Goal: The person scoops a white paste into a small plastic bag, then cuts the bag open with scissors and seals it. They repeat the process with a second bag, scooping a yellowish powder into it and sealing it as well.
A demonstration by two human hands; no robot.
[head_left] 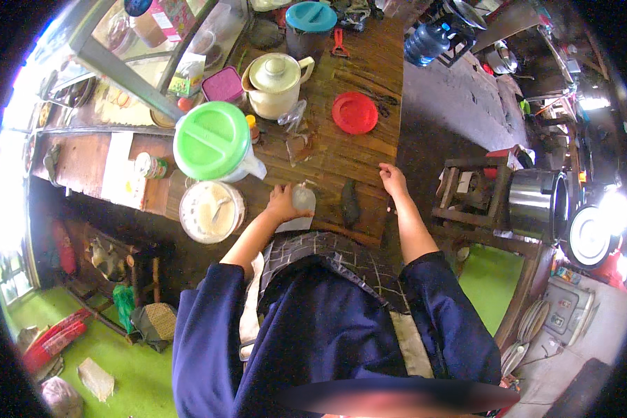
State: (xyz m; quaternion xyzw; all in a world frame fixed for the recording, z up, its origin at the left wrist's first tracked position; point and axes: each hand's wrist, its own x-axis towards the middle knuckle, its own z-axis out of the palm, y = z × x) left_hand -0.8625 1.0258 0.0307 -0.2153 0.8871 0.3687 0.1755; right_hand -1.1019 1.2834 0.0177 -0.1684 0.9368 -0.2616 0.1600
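My left hand [282, 203] is at the near edge of the wooden table, its fingers curled around the side of a clear, rounded container [303, 200]. A pale flat piece [296, 223] shows just below it. Close by on the left stands a tub of creamy white stuff [205, 216] with a utensil in it, beside a large pitcher with a green lid [212, 141]. My right hand [393, 182] hovers by the table's right edge, fingers partly spread, with nothing visible in them. Between my hands lies a dark, elongated object [350, 202].
A cream lidded jug [273, 83], a red plate [354, 113], a blue-lidded pitcher [311, 28] and a red peeler [339, 43] occupy the far table. To the left is a small can [150, 166]. Right of the table stand a wooden stool [467, 191] and a large metal pot [533, 204].
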